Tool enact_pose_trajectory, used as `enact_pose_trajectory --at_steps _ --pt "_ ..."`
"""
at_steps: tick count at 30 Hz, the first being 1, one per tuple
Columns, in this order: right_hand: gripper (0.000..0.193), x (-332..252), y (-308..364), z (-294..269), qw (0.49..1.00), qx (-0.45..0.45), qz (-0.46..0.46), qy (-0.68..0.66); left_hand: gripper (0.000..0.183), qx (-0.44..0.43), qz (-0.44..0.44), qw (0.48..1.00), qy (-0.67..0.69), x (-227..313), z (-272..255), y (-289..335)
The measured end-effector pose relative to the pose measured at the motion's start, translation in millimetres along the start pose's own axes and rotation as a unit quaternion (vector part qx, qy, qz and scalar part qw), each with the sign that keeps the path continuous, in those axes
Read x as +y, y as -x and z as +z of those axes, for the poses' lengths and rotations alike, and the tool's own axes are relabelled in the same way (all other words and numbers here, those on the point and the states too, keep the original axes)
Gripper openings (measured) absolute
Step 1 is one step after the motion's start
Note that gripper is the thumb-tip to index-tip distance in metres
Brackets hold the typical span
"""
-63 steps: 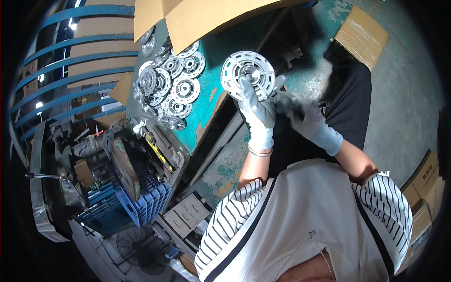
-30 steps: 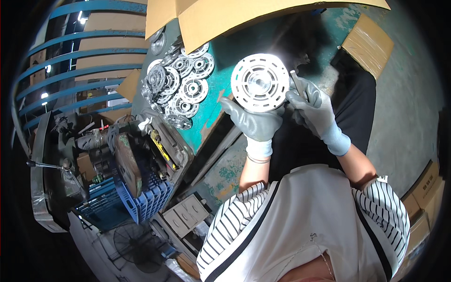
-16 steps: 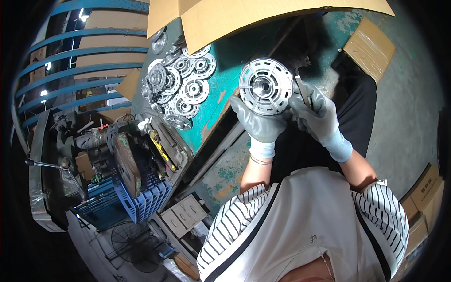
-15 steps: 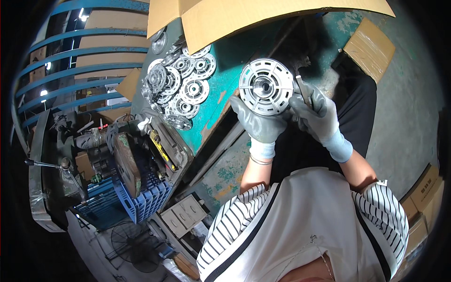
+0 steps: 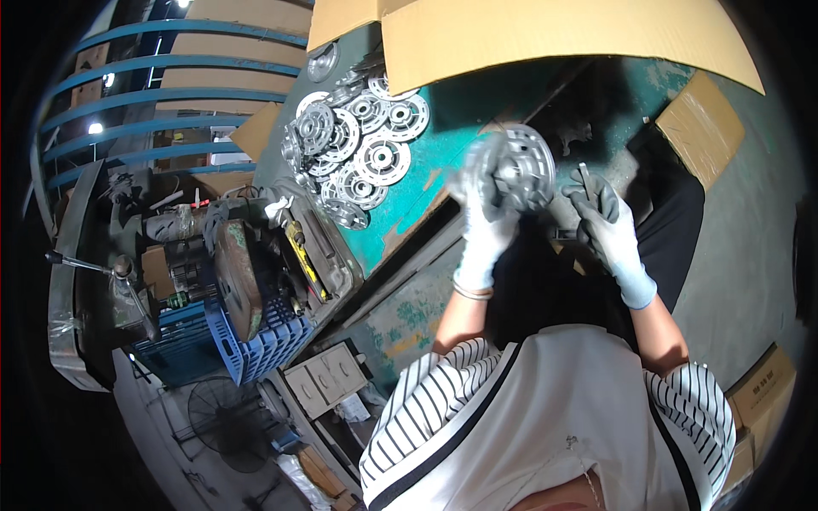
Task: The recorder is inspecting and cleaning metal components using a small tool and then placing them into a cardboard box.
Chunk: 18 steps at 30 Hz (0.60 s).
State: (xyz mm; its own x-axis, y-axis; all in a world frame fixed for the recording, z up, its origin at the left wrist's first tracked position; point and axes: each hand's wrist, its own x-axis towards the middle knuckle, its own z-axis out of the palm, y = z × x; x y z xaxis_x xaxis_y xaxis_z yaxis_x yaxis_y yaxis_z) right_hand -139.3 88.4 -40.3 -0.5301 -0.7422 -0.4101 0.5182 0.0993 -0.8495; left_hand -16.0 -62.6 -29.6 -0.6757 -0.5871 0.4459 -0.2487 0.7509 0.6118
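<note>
A round silvery metal disc [image 5: 530, 169] with slots around its rim is tilted nearly edge-on in my gloved left hand [image 5: 487, 221]. My left fingers wrap its left side, and motion blurs both. Just right of the disc and apart from it, my gloved right hand [image 5: 609, 226] is closed on a thin, grey, stick-like tool [image 5: 585, 180] that points up; its exact kind is unclear. Further left, a heap of similar metal discs [image 5: 382, 159] lies on the green tabletop [image 5: 447, 153].
Cardboard flaps [image 5: 562, 32] hang over the table's far side. A smaller cardboard piece [image 5: 703, 128] is at the right. A machine with a lever [image 5: 122, 266], a tray with a yellow-handled tool [image 5: 304, 255], a blue crate [image 5: 264, 349] and a fan [image 5: 228, 422] stand left.
My left hand has turned the disc from facing me to nearly edge-on. The right hand and its tool have drawn away from the disc. The whole view has shifted slightly.
</note>
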Motion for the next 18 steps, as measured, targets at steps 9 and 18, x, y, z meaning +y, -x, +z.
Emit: enact_pose_trajectory --at_steps 9,18 --pt "0.032 0 -3 -23 0.999 0.028 -0.012 0.009 0.077 0.054 -0.136 0.913 -0.381 -101 -110 -130" --pt "0.041 7 -18 -38 1.0 -0.006 0.014 0.016 0.077 0.222 0.15 0.861 -0.433 -42 -113 -242"
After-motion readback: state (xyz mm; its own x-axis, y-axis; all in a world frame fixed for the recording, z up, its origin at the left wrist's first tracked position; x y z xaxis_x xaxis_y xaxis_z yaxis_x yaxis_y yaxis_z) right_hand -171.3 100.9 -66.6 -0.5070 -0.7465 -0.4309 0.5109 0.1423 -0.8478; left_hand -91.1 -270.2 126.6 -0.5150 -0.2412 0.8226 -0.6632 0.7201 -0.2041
